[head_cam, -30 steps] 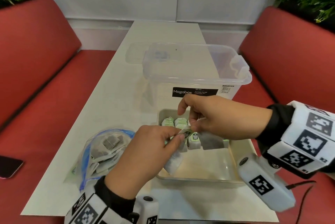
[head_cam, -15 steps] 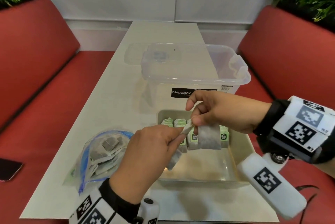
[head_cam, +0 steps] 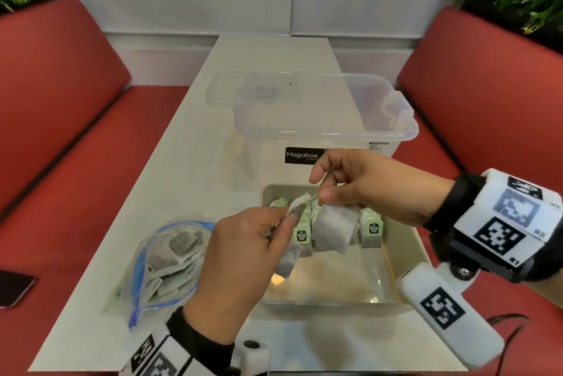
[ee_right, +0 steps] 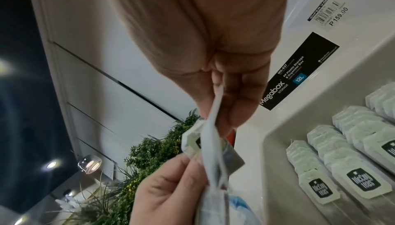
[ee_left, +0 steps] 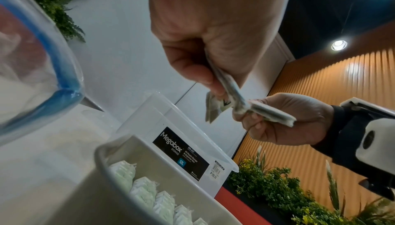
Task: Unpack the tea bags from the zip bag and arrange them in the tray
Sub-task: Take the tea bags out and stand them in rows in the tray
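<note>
Over the beige tray my right hand pinches the top of a tea bag, which hangs just above the row of green-tagged tea bags. My left hand pinches another tea bag by its tag end, close to the right fingers. A thin string runs between the two pinches. In the right wrist view the right hand holds the bag's edge beside several rows of bags. The open zip bag, blue-edged, lies left of the tray with several tea bags inside.
A clear Megabox storage box stands right behind the tray, with its lid lying behind it. A dark phone lies on the red bench at the left. Red benches flank the narrow table.
My right hand has risen and drawn to the right, pulling its tea bag away from the one in my left hand. The left hand has barely moved.
</note>
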A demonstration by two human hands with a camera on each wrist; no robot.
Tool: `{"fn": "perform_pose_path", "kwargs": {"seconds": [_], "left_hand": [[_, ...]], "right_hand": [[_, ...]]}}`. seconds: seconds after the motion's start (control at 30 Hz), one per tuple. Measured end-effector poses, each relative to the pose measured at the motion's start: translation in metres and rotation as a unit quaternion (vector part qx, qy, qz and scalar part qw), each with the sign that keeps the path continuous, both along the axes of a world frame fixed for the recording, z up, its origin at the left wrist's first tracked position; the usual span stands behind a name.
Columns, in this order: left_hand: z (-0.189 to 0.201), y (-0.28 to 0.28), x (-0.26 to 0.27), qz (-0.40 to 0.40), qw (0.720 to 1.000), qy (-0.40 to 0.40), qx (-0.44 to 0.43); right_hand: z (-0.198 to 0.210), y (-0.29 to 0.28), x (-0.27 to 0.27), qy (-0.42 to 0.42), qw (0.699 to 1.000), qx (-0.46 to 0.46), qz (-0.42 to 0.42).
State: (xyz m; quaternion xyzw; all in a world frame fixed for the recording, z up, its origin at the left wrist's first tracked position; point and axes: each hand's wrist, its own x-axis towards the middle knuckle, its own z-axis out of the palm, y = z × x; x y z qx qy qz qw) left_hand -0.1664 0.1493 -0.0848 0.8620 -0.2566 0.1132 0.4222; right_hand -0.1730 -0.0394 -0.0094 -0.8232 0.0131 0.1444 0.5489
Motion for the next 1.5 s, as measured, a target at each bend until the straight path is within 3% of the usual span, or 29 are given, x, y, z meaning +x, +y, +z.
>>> {"fn": "perform_pose_path", "kwargs": {"seconds": [0.33,0.47,0.63,0.83,1.1,1.3,1.5], "left_hand": [[-0.002,-0.005,-0.003,-0.007,0.987,0.081,-0.136],[-0.003,-0.007,-0.001,-0.034,0.969,0.15,-0.195],[0.002,-0.012,-0.003,-0.036,0.94,0.215,-0.261],[-0.003,-0.018,0.0,0.004,0.939,0.222,-0.264],[-0.003,-0.02,-0.001,-0.005,0.921,0.253,-0.296],[0.002,-0.021,-0.003,-0.03,0.899,0.283,-0.334],[0.003,-0.021,0.0,-0.074,0.908,0.301,-0.282]], "right_hand": [[-0.01,0.011,-0.007,-0.026,0.999,0.003,-0.045],[-0.009,0.01,-0.007,-0.045,0.997,-0.021,-0.05],[-0.009,0.013,-0.01,-0.031,0.998,0.013,-0.059],[-0.013,0.018,-0.013,-0.036,0.994,0.056,-0.086],[-0.021,0.023,-0.014,-0.022,0.984,0.121,-0.131],[-0.015,0.024,-0.013,-0.008,0.987,0.11,-0.121],[-0.02,0.028,-0.013,-0.009,0.989,0.092,-0.115]]}}
